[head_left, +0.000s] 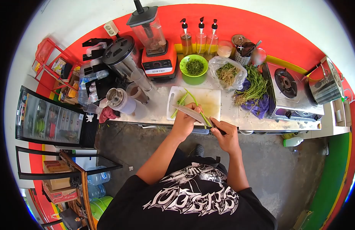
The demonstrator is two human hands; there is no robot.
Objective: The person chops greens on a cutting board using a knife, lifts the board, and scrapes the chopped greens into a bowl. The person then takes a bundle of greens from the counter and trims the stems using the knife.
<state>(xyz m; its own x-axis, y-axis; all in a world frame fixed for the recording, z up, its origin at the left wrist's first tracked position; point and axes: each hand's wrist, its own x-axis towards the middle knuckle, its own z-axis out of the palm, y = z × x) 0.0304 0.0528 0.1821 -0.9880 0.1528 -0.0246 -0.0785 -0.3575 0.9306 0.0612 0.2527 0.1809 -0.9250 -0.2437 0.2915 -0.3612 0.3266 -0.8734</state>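
Fingers of my left hand point(186, 122) are closed round a green stalk point(190, 96) over the front of the white cutting board point(212, 100). My right hand point(226, 135) grips the dark handle of a knife point(192, 114), its blade lying across the stalk and pointing up to the left. More cut green stems point(180, 102) lie on the board's left part. Behind the board a green bowl point(194, 78) holds chopped greens. A clear plastic bag point(228, 73) with stems and a heap of leafy greens point(255, 85) on purple wrapping are to its right.
A red blender point(159, 65), steel pitchers and clear cups point(141, 81) stand at the left. Three pump bottles point(200, 41) line the wall. At the right are a gas stove point(292, 92) and a large pot point(326, 87). The counter's front edge runs under my hands.
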